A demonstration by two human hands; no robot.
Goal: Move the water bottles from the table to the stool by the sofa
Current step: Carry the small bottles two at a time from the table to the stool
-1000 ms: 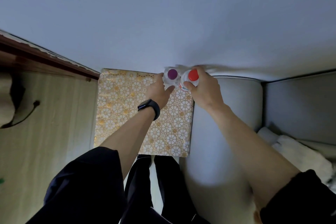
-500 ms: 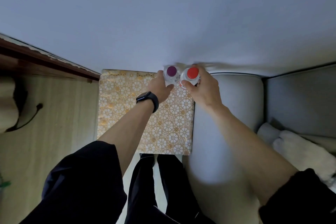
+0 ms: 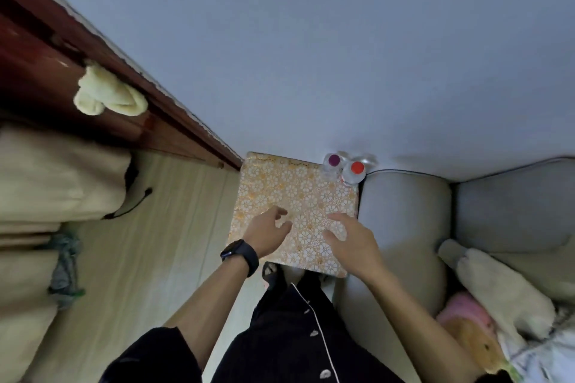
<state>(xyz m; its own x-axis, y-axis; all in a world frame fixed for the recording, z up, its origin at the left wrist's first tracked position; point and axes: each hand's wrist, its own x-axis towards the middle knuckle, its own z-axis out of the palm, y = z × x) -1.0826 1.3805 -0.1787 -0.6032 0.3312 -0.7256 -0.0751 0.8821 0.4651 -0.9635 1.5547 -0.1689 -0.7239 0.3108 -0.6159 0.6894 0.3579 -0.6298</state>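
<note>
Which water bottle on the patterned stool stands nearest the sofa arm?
The clear bottle with the red cap: it stands beside the grey sofa arm, while the purple-capped bottle is farther from it.

Clear plastic water bottles beyond right hand blurred, labels unreadable, gold floral stool's near corner hidden under left hand
</note>
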